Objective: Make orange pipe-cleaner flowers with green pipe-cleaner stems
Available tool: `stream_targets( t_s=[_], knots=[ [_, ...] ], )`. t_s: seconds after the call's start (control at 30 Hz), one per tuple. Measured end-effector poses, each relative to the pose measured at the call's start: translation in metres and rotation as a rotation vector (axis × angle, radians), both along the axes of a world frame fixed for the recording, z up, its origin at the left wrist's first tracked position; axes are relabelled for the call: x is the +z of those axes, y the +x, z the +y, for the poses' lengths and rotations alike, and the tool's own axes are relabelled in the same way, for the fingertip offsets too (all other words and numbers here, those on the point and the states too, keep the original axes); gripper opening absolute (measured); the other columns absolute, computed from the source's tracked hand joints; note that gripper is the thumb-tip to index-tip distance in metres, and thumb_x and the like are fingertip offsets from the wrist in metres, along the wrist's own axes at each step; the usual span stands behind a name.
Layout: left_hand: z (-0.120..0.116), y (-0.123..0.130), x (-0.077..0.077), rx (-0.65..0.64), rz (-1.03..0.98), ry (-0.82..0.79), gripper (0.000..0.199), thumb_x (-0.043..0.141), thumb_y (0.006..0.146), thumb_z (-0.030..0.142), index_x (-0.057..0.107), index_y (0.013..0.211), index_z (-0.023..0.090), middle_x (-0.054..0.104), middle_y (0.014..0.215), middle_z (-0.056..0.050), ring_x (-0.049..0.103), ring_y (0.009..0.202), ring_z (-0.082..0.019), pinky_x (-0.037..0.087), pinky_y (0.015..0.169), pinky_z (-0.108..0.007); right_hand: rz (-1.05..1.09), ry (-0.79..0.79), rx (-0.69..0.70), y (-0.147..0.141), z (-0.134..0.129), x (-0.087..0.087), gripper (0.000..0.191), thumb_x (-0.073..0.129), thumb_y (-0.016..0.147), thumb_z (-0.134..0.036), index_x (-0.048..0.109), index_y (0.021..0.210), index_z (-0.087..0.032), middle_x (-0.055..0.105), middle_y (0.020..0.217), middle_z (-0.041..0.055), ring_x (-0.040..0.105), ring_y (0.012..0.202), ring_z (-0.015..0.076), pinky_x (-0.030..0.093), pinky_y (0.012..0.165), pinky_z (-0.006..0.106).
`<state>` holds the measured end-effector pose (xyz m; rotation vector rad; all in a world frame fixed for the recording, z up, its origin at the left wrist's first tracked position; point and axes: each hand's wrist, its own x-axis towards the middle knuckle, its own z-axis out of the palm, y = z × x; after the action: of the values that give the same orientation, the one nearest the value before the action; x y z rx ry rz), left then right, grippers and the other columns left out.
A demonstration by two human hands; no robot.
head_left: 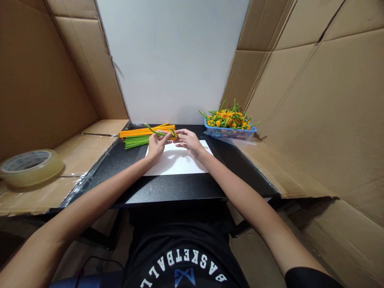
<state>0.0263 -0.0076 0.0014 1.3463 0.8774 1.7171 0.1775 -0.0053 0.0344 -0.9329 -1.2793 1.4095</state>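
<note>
Black table [177, 188] between brown cardboard walls [324, 104], white sheet [177, 162] on top

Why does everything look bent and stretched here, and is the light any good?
Head view: looks like wide-angle distortion, with the forearms swelling toward the lower corners; head view: soft hand shadows on the white sheet, pale sheen along the black tabletop's front edge; head view: the orange-and-green piece too small for fine detail.
</note>
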Motion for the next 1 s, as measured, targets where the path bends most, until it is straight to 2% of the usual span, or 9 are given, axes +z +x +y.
stream_targets(
  t_s=[0.17,0.3,0.4,0.5,0.57,0.7,0.8,0.9,1.0],
  knots=[
    [0.002,0.001,-0.001,0.03,0.085,0.028,0.047,0.083,0.07,0.054,0.066,0.084,0.014,0.075,0.078,-0.01,0.075,0.075,-0.023,0.062,0.063,-0.031,0.093,-0.034,0.039,0.0,-0.006,0.004,0.009,0.062,0.087,-0.011,0.063,0.091,-0.019,0.071,0.081,0.0007,0.068,0.074,0.0113,0.057,0.074,0.026],
    [0.003,-0.005,0.006,0.026,0.259,0.089,0.043,0.082,0.073,0.053,0.069,0.087,0.014,0.076,0.088,-0.013,0.074,0.075,-0.023,0.059,0.059,-0.03,0.139,-0.059,0.033,0.004,-0.004,0.005,0.01,0.068,0.084,-0.009,0.065,0.09,-0.017,0.071,0.078,0.0002,0.068,0.072,0.0099,0.057,0.077,0.025],
    [0.003,-0.019,0.016,-0.002,0.522,0.239,0.032,0.081,0.076,0.044,0.074,0.093,0.018,0.076,0.098,-0.011,0.074,0.085,-0.024,0.059,0.068,-0.032,0.138,-0.068,0.0,0.009,-0.001,0.007,0.008,0.062,0.088,-0.011,0.068,0.087,-0.015,0.069,0.073,-0.0003,0.063,0.063,0.0074,0.055,0.071,0.023],
    [0.0,-0.031,0.026,-0.036,0.739,0.389,0.017,0.078,0.078,0.034,0.076,0.092,0.023,0.077,0.093,-0.007,0.072,0.09,-0.023,0.057,0.084,-0.036,0.108,-0.051,-0.011,0.013,0.001,0.009,0.014,0.059,0.089,-0.011,0.071,0.085,-0.014,0.069,0.071,0.0005,0.061,0.06,0.0078,0.055,0.069,0.023],
    [-0.002,-0.034,0.029,-0.046,0.807,0.427,0.015,0.078,0.078,0.032,0.077,0.092,0.025,0.077,0.09,-0.006,0.072,0.089,-0.022,0.055,0.089,-0.037,0.093,-0.042,-0.003,0.014,0.001,0.009,0.014,0.06,0.087,-0.011,0.073,0.084,-0.015,0.07,0.071,0.0009,0.062,0.061,0.0089,0.056,0.069,0.025],
    [-0.005,-0.031,0.029,-0.086,0.839,0.474,0.012,0.076,0.082,0.037,0.077,0.088,0.027,0.076,0.088,-0.006,0.071,0.086,-0.021,0.055,0.088,-0.036,0.069,-0.002,0.059,0.015,0.001,0.009,0.01,0.064,0.085,-0.016,0.074,0.084,-0.016,0.071,0.074,0.0012,0.063,0.065,0.0094,0.056,0.071,0.024],
    [-0.003,-0.028,0.027,-0.064,0.829,0.499,0.018,0.072,0.086,0.042,0.078,0.089,0.026,0.076,0.087,-0.007,0.07,0.082,-0.021,0.056,0.082,-0.037,0.05,0.05,0.088,0.015,0.002,0.008,0.008,0.067,0.084,-0.02,0.075,0.085,-0.017,0.072,0.077,0.0014,0.064,0.068,0.0094,0.055,0.07,0.022],
    [-0.002,-0.025,0.024,-0.013,0.715,0.42,0.023,0.072,0.085,0.044,0.079,0.092,0.024,0.077,0.089,-0.008,0.07,0.078,-0.02,0.056,0.072,-0.033,0.048,0.112,0.089,0.016,0.004,0.007,0.008,0.07,0.084,-0.021,0.076,0.088,-0.019,0.074,0.083,0.0014,0.066,0.074,0.0104,0.055,0.07,0.021],
    [-0.002,-0.023,0.023,-0.024,0.616,0.326,0.026,0.073,0.082,0.046,0.078,0.091,0.022,0.077,0.09,-0.008,0.069,0.076,-0.02,0.056,0.066,-0.029,0.034,0.161,0.091,0.016,0.005,0.006,0.01,0.071,0.083,-0.024,0.076,0.091,-0.021,0.075,0.09,0.0013,0.068,0.079,0.0113,0.055,0.072,0.022]
  ],
)
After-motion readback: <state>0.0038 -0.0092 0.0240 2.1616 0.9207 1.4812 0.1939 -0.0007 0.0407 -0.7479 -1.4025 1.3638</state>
